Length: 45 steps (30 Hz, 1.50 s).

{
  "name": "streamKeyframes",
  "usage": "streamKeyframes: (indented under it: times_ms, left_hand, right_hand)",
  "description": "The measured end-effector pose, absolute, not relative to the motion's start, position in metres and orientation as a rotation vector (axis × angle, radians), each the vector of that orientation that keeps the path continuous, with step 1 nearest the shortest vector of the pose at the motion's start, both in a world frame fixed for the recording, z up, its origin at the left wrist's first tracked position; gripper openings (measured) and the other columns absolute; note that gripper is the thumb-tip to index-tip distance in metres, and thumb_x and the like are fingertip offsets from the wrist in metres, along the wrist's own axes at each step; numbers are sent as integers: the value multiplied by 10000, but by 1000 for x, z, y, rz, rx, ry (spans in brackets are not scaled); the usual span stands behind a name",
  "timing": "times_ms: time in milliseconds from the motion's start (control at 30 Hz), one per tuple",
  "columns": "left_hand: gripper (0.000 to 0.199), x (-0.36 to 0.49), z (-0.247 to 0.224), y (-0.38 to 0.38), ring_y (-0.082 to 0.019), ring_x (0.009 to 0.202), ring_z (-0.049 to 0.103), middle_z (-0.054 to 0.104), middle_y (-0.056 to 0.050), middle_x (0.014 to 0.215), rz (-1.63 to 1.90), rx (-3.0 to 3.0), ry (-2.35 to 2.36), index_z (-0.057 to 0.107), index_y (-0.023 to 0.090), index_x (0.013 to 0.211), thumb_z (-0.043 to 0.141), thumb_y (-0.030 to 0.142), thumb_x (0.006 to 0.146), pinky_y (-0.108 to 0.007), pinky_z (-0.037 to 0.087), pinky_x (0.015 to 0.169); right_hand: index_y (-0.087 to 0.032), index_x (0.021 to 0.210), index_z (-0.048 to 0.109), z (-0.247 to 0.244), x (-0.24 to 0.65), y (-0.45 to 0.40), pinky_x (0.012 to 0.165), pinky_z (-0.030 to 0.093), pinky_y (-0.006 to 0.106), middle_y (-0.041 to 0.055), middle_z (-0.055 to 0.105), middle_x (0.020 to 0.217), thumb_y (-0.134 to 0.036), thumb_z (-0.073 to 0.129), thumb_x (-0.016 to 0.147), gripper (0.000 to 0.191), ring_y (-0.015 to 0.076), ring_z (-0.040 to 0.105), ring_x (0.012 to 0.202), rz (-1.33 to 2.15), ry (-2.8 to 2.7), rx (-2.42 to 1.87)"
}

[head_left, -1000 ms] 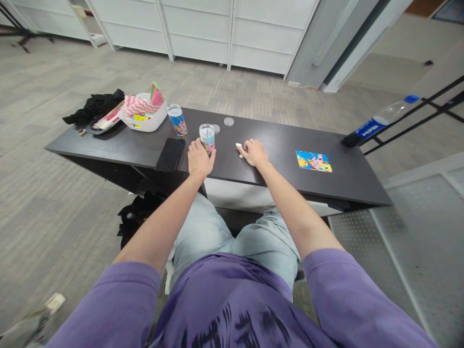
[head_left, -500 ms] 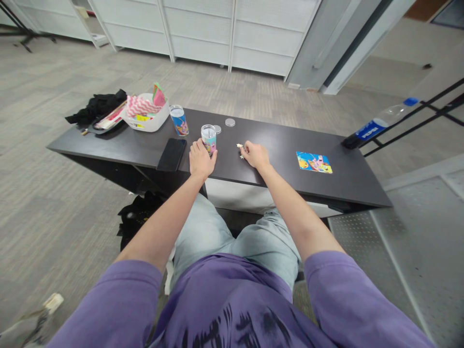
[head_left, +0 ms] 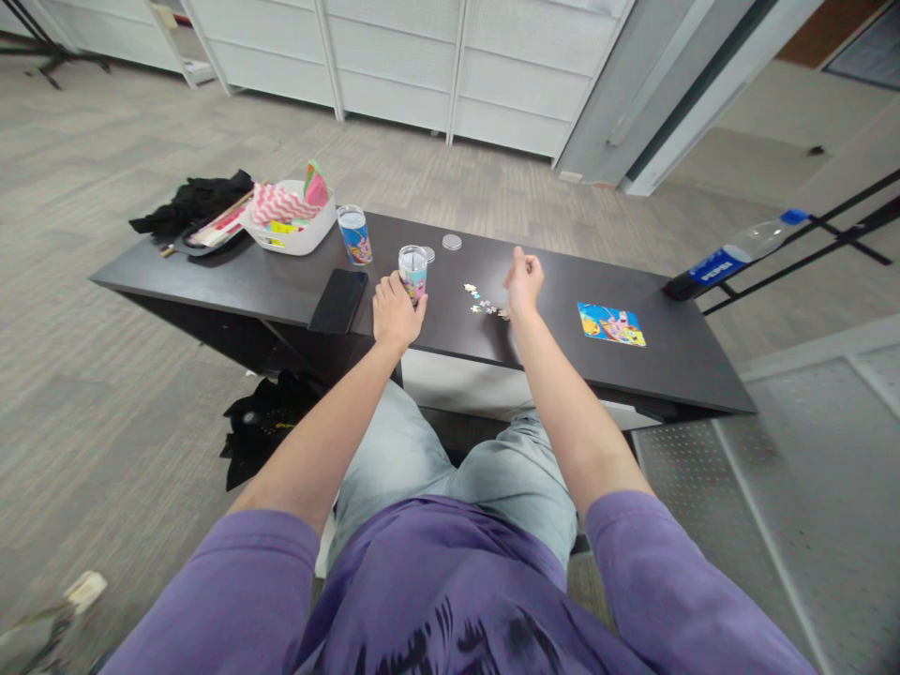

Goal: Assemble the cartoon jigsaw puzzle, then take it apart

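Note:
My left hand point(head_left: 397, 314) is wrapped round a small printed canister point(head_left: 413, 272) with a clear top, standing upright on the dark table. My right hand point(head_left: 524, 278) is raised a little above the table, its fingers curled in and the thumb pressed to them. Whatever it may hold is hidden. Below and to the left of it lie several small jigsaw pieces point(head_left: 485, 307), loosely scattered. Farther right, a flat colourful cartoon picture card point(head_left: 611, 324) rests on the table.
A second printed canister point(head_left: 355, 236) stands behind a black phone point(head_left: 338, 301). Round silver lids point(head_left: 451, 242) lie at the back. On the left are a white basket point(head_left: 299, 239) with cloths and black fabric point(head_left: 193, 206). A cola bottle point(head_left: 731, 258) leans at the right end.
My right hand has lifted from the jigsaw pieces and moved right, fingers turned upward, uncovering several pieces. My left hand stays on the canister.

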<state>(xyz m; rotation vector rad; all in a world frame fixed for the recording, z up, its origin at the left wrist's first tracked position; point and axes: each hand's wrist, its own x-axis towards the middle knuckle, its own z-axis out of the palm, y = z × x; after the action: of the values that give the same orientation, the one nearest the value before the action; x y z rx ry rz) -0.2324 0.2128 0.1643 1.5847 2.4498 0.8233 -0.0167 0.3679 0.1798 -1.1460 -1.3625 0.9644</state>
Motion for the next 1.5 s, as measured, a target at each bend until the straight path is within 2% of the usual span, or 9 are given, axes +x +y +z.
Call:
streamKeyframes:
  times_ms: [100, 267, 433, 733, 867, 1067, 1167, 1367, 1500]
  left_hand:
    - [752, -232, 164, 212, -505, 1664, 656, 664, -360, 1758, 822, 1587, 2442, 507, 57, 1805, 636, 441, 1172, -627, 544, 1455]
    - [744, -232, 164, 212, -511, 1673, 653, 672, -351, 1770, 840, 1593, 2434, 504, 88, 1810, 627, 435, 1164, -661, 540, 1461]
    - [738, -231, 165, 212, -506, 1664, 659, 671, -354, 1774, 825, 1594, 2427, 511, 75, 1807, 632, 426, 1170, -649, 551, 1450]
    - [749, -230, 165, 213, -495, 1689, 651, 659, -362, 1770, 821, 1585, 2415, 513, 39, 1816, 656, 419, 1186, -608, 542, 1457]
    - [756, -230, 165, 213, -493, 1689, 645, 662, -355, 1777, 834, 1586, 2404, 499, 48, 1826, 649, 412, 1181, -622, 539, 1461]
    - [732, -230, 165, 213, -500, 1683, 647, 669, -343, 1783, 855, 1579, 2395, 509, 80, 1822, 654, 404, 1182, -651, 538, 1463]
    - [738, -230, 165, 212, -498, 1694, 646, 663, -349, 1777, 855, 1570, 2391, 518, 56, 1816, 672, 412, 1189, -610, 537, 1465]
    - [843, -230, 164, 211, -505, 1742, 603, 589, -378, 1857, 907, 1565, 2379, 426, -5, 1870, 704, 401, 1186, -588, 483, 1501]
    - [1042, -230, 160, 209, -515, 1887, 440, 406, -410, 2000, 994, 1582, 2382, 279, -23, 1927, 789, 446, 1148, -612, 312, 1605]
  right_hand:
    - [-337, 860, 220, 196, -37, 372, 531, 367, 291, -130, 144, 688, -981, 749, 1180, 893, 180, 258, 585, 1105, -1130, -1091]
    - [-319, 804, 324, 220, -82, 364, 474, 385, 251, -117, 262, 700, -860, 896, 1171, 868, 140, 336, 568, 1378, -962, -948]
    - [-315, 836, 422, 243, -132, 368, 465, 392, 240, -107, 274, 727, -844, 862, 1204, 780, 128, 314, 555, 1525, -909, -809]
    - [-320, 943, 545, 245, -197, 374, 657, 535, 318, -21, 562, 862, -949, 757, 1205, 714, 191, 536, 752, 1599, -981, -640]
    - [-314, 991, 578, 240, -202, 371, 708, 570, 335, -6, 598, 898, -1063, 645, 1187, 777, 208, 629, 796, 1586, -1022, -655]
    - [-333, 1035, 558, 241, -199, 373, 804, 658, 372, -12, 636, 877, -1106, 689, 1136, 791, 235, 667, 891, 1580, -1099, -601]
    - [-312, 980, 563, 240, -186, 381, 830, 664, 369, 9, 631, 905, -1124, 531, 1182, 838, 205, 688, 854, 1468, -1167, -548]
    - [-320, 976, 558, 217, -65, 391, 822, 606, 370, 4, 625, 950, -1160, 521, 1123, 854, 199, 642, 842, 811, -1711, -894]
    - [-301, 968, 643, 185, 38, 360, 888, 628, 422, 4, 683, 953, -911, 861, 1109, 663, 219, 610, 836, 665, -1812, -1168]
